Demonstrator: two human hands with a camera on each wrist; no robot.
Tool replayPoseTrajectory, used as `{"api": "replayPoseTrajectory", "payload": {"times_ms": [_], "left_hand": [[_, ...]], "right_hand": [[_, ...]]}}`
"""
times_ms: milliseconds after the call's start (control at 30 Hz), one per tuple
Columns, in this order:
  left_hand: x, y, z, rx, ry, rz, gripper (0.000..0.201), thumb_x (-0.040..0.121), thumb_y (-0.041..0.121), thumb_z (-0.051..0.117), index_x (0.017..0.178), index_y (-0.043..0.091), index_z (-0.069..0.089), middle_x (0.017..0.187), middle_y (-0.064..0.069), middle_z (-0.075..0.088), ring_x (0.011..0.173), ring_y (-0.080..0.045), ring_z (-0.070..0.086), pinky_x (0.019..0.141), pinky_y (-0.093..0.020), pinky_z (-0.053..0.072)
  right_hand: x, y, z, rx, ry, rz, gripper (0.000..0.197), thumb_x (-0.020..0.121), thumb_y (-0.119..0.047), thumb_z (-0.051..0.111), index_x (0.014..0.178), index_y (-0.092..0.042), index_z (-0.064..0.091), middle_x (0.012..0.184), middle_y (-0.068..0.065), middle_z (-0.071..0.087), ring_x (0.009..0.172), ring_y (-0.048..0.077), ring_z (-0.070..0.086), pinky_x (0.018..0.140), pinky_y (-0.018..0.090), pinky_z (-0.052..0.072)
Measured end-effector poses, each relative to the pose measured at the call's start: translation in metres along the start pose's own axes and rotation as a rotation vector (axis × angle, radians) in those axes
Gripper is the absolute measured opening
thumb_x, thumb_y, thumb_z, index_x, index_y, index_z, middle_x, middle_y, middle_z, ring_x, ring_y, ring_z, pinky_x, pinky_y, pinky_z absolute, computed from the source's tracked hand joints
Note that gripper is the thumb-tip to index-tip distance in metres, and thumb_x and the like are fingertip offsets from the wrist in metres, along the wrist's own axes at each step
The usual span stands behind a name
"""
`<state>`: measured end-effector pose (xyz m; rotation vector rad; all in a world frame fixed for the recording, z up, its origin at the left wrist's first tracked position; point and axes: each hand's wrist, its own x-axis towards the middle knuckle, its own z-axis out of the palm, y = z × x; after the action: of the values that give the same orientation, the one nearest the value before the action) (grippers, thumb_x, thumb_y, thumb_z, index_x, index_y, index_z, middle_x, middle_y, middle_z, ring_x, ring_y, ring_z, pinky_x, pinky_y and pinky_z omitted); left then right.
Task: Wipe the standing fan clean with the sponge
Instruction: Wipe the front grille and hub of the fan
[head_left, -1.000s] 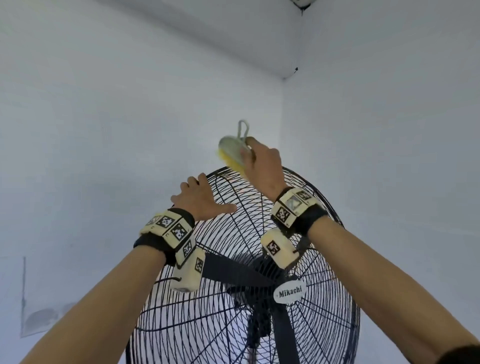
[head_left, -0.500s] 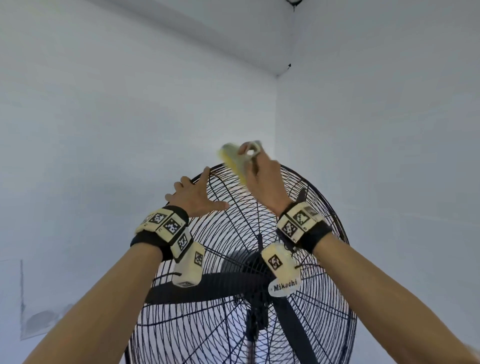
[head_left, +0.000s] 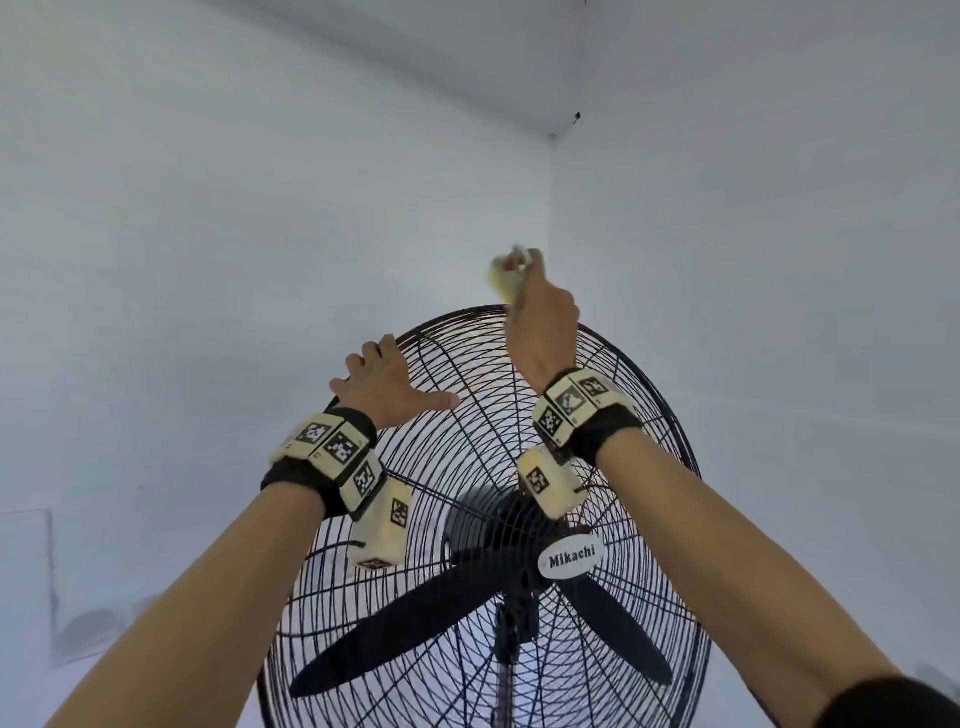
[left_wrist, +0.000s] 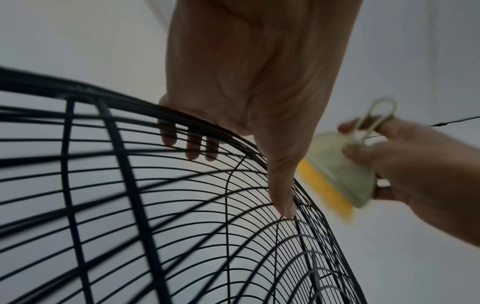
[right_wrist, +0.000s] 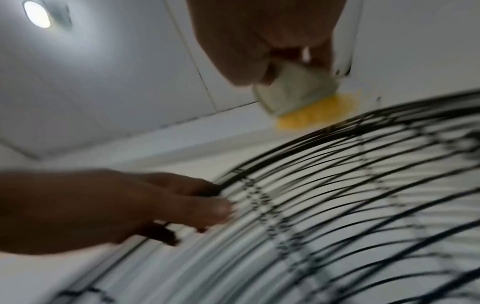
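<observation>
The black standing fan (head_left: 566, 558) with a "Mikachi" badge fills the lower middle of the head view. My left hand (head_left: 387, 387) grips the upper left rim of its wire guard (left_wrist: 228, 185), fingers hooked over the rim and thumb lying along the front wires. My right hand (head_left: 543, 322) holds the sponge (head_left: 504, 278), yellow foam in a pale green holder with a wire loop, at the very top of the guard. In the right wrist view the sponge (right_wrist: 298, 96) has its yellow face touching the top rim. The left wrist view shows the sponge (left_wrist: 335, 174) just right of my thumb.
White walls meet in a corner (head_left: 550, 208) right behind the fan, with the ceiling close above. A ceiling light (right_wrist: 36, 14) shows in the right wrist view. The fan's three dark blades (head_left: 395, 629) sit behind the guard.
My right hand has slid the sponge a little to the right along the top rim. The blades have turned behind the guard. My left hand keeps its grip.
</observation>
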<state>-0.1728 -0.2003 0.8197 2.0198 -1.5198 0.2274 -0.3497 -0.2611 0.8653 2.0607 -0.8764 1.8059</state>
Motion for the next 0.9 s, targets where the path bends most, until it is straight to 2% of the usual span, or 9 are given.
{"api": "replayPoseTrajectory", "payload": {"times_ms": [100,200,300,400,533,633,767,833,900], "left_hand": [[0.000,0.000,0.000,-0.002,0.003,0.017,0.127,0.075,0.082,0.067,0.160,0.008,0.011,0.160,-0.017,0.026,0.146,-0.039,0.027,0.113,-0.061,0.031],[0.002,0.001,0.002,0.004,0.014,0.012,0.124,0.075,0.082,0.068,0.159,0.008,0.014,0.158,-0.016,0.028,0.145,-0.038,0.029,0.112,-0.060,0.032],[0.004,-0.001,0.003,-0.014,0.028,0.011,0.121,0.074,0.080,0.070,0.156,0.008,0.019,0.156,-0.016,0.030,0.144,-0.037,0.030,0.111,-0.058,0.033],[0.003,-0.004,0.002,-0.020,0.024,0.025,0.122,0.073,0.082,0.069,0.156,0.008,0.019,0.156,-0.016,0.030,0.143,-0.038,0.031,0.110,-0.059,0.032],[0.004,-0.007,0.001,-0.022,0.006,0.039,0.128,0.072,0.083,0.068,0.160,0.007,0.012,0.159,-0.017,0.026,0.146,-0.039,0.027,0.112,-0.062,0.030],[0.005,-0.008,0.003,0.002,0.012,0.037,0.131,0.069,0.086,0.068,0.159,0.008,0.013,0.159,-0.017,0.026,0.146,-0.038,0.028,0.112,-0.062,0.031],[0.005,-0.008,0.010,0.045,0.066,0.030,0.138,0.056,0.087,0.075,0.155,0.011,0.018,0.155,-0.014,0.031,0.142,-0.037,0.032,0.108,-0.058,0.035],[0.004,-0.009,0.011,0.032,0.068,0.029,0.138,0.056,0.087,0.077,0.155,0.011,0.018,0.155,-0.014,0.031,0.141,-0.037,0.033,0.109,-0.058,0.035],[0.003,-0.009,0.008,0.029,0.042,0.018,0.142,0.055,0.087,0.077,0.157,0.010,0.015,0.157,-0.015,0.028,0.143,-0.038,0.030,0.111,-0.060,0.032]], "right_hand": [[0.007,0.012,0.002,-0.136,-0.034,0.097,0.051,0.087,0.013,0.046,0.129,-0.016,0.049,0.090,0.008,0.066,0.074,0.029,0.060,0.062,0.035,0.040],[-0.003,-0.001,0.011,-0.109,-0.211,-0.118,0.043,0.090,0.012,0.047,0.125,-0.014,0.053,0.068,-0.003,0.055,0.052,0.015,0.049,0.053,0.031,0.035],[-0.026,-0.020,0.007,0.116,-0.326,-0.364,0.034,0.094,0.005,0.051,0.124,-0.011,0.055,0.065,-0.010,0.053,0.046,0.002,0.045,0.047,0.019,0.033],[-0.023,-0.004,0.001,0.230,-0.172,-0.202,0.021,0.104,-0.005,0.046,0.122,-0.009,0.054,0.079,-0.010,0.062,0.050,-0.002,0.056,0.047,0.012,0.039],[-0.019,0.036,-0.008,0.005,0.085,0.212,0.026,0.101,0.001,0.047,0.121,-0.014,0.055,0.090,0.003,0.070,0.067,0.019,0.063,0.062,0.036,0.057],[-0.048,0.022,0.001,0.065,0.060,0.102,0.022,0.103,-0.002,0.050,0.118,-0.012,0.063,0.078,-0.009,0.059,0.054,-0.001,0.047,0.051,0.012,0.040],[-0.088,-0.013,0.003,0.261,-0.183,-0.210,0.020,0.101,-0.001,0.054,0.107,-0.019,0.061,0.080,-0.011,0.062,0.049,0.003,0.050,0.044,0.011,0.034],[-0.082,-0.016,-0.002,0.298,-0.188,-0.176,0.017,0.104,-0.006,0.053,0.108,-0.021,0.059,0.082,-0.009,0.065,0.048,0.008,0.053,0.041,0.013,0.037],[-0.062,-0.002,-0.005,0.298,-0.003,-0.019,0.012,0.106,-0.008,0.052,0.108,-0.017,0.060,0.082,-0.011,0.064,0.048,0.008,0.054,0.042,0.015,0.041]]}}
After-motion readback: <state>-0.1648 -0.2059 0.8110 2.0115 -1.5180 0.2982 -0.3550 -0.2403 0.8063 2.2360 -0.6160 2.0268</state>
